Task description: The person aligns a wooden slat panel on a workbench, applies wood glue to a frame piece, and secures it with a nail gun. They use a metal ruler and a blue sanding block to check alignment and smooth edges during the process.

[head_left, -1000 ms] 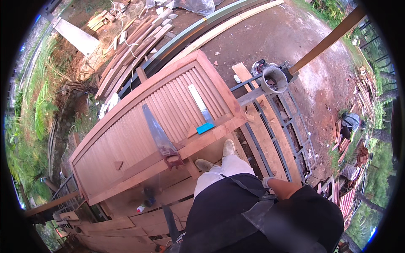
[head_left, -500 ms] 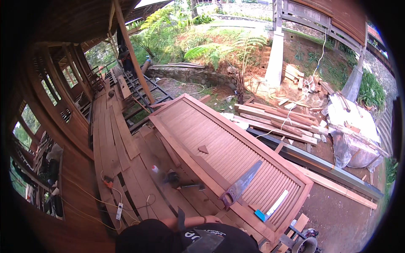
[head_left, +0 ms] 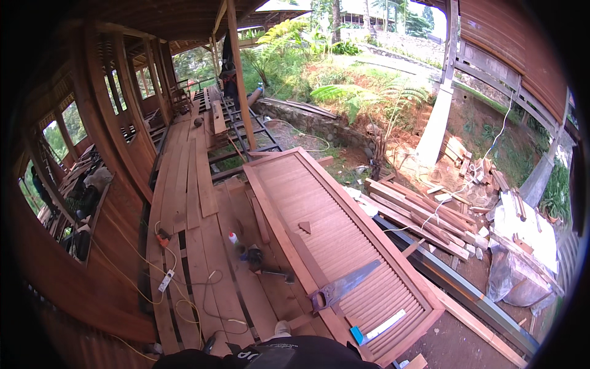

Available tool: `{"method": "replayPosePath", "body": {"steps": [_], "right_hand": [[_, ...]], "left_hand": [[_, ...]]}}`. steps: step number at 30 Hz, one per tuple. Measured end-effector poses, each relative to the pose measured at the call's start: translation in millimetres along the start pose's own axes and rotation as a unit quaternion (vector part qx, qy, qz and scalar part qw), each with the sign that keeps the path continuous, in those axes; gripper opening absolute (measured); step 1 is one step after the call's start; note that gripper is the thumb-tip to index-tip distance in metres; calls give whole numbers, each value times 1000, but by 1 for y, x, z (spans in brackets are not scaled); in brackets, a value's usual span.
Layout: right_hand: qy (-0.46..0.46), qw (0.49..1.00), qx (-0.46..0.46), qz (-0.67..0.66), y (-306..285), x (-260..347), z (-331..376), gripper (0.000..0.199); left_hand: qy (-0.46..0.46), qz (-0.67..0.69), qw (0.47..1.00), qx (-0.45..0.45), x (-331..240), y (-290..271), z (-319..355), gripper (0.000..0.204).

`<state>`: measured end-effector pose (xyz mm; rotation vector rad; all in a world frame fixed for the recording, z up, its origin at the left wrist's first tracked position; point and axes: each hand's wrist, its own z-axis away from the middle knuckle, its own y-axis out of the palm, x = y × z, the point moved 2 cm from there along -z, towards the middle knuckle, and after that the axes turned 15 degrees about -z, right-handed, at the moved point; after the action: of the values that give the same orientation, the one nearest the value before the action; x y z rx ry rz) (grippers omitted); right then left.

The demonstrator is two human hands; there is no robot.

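Observation:
Neither of my hands shows; only my dark shirt fills the lower edge. In front of me lies a large wooden louvred panel, a frame with slats. A handsaw rests on its near part, its handle over the left frame rail. Beside the saw is a try square with a teal stock and a pale blade. A small wedge-shaped wood offcut lies on the slats farther up. On the boards left of the panel are a dark power tool and a small white bottle with a red cap.
A plank walkway with gaps runs away on the left. Cords and a white power strip lie on it, near an orange-and-black tool. A wooden post stands ahead. Stacked timber and a plastic-covered pile are at right.
The view has turned, so the far walkway and garden sit farther right. A bare forearm and hand, seen earlier at the lower edge, have gone out of view. The saw and square remain on the panel.

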<state>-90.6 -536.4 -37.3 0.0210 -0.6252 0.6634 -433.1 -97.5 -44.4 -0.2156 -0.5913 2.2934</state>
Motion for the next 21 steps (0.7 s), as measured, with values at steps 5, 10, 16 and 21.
{"method": "replayPosePath", "body": {"steps": [5,10,16,21], "right_hand": [[12,1000,14,24,4,5,-2,32],[25,998,24,46,16,10,-6,31],[24,997,32,73,42,28,-8,31],[20,996,35,84,68,41,-9,30]], "left_hand": [[-55,10,998,20,8,30,15,45],[-85,-4,996,17,7,16,24,44],[-1,64,987,-150,-14,-104,11,41],[95,297,918,-244,-8,-113,14,42]]}}
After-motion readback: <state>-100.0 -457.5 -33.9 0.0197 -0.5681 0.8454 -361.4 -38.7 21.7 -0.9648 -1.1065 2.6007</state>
